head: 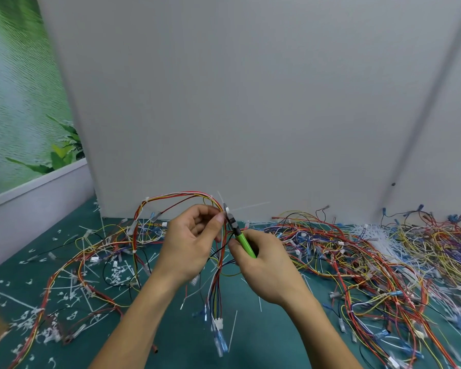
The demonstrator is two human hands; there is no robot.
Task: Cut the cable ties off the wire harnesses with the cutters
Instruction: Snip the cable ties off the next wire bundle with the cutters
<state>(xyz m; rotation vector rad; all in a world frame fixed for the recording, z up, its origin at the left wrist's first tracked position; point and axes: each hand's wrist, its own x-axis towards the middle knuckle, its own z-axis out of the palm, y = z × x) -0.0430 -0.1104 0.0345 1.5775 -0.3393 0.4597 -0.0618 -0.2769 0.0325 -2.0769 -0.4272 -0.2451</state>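
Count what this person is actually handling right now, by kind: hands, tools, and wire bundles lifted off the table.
Hands: 2, the left hand and the right hand
Green-handled cutters: 1, gripped by the right hand
Lifted wire harness: 1, pinched by the left hand
Total: 4

Soft, even, fairly bright light casts only faint shadows on the mat (264,339), while wide-angle distortion bends the edges of the wall (250,102) and smears the corners.
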